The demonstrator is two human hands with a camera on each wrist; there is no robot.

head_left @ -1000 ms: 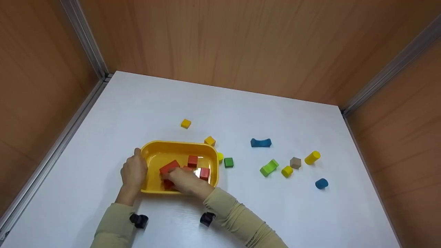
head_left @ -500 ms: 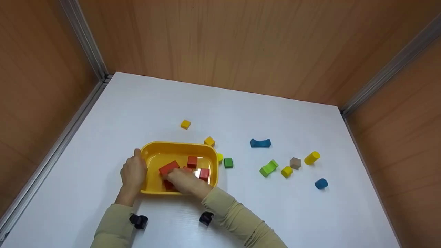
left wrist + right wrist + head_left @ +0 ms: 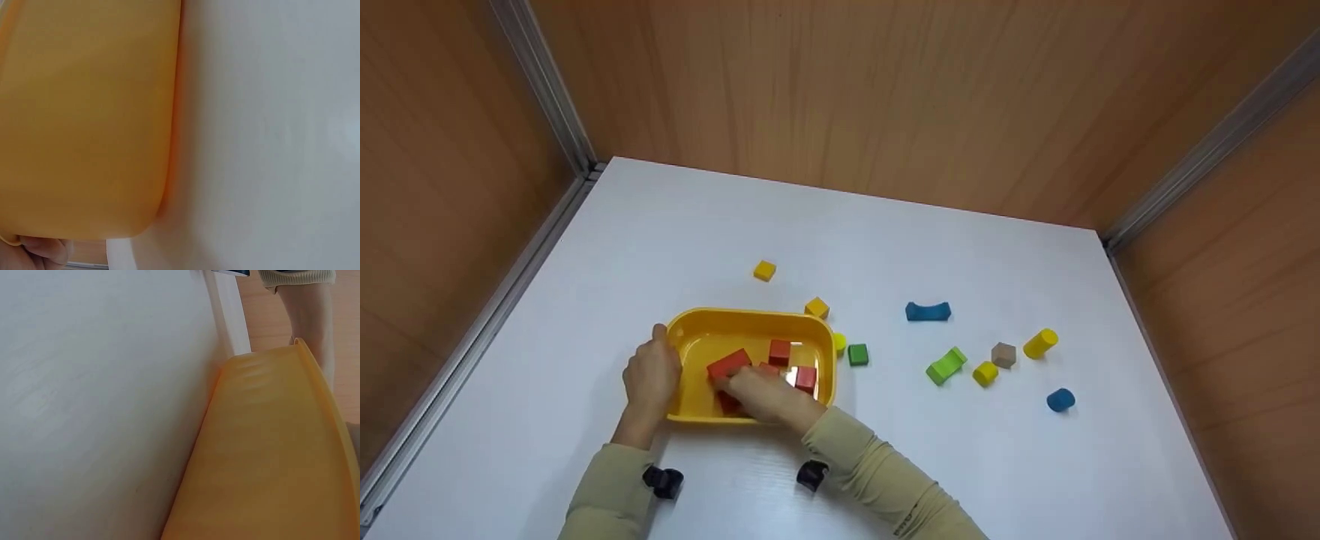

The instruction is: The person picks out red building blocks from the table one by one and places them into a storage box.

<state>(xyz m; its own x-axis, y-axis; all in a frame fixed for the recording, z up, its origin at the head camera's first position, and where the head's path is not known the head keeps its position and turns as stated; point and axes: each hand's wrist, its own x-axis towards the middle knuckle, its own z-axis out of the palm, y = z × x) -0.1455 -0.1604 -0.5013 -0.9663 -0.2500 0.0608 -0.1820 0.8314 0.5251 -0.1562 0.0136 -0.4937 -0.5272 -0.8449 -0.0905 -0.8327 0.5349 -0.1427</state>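
A yellow plastic tray (image 3: 757, 324) holds several red blocks. My left hand (image 3: 651, 373) grips the tray's left end at the rim; in the left wrist view its curled fingers (image 3: 48, 250) show at the lower corner beside the tray wall (image 3: 90, 124). My right hand (image 3: 763, 393) reaches down inside the tray, fingertips at a longer red block (image 3: 729, 363) and just above another red block (image 3: 729, 405). I cannot tell whether it pinches one. Two red cubes, one behind (image 3: 780, 352) and one at the right (image 3: 805, 379), lie near it. The right wrist view shows only the tray's outer side (image 3: 270, 439) and the left forearm (image 3: 309, 320).
Beside the tray's right end lie a yellow cube (image 3: 817, 307), a partly hidden yellow piece (image 3: 840, 343) and a green cube (image 3: 858, 355). Another yellow cube (image 3: 765, 271) lies behind. Farther right are a blue arch (image 3: 928, 311), a light-green block (image 3: 946, 366) and several other pieces. Wooden walls (image 3: 840, 97) enclose the table.
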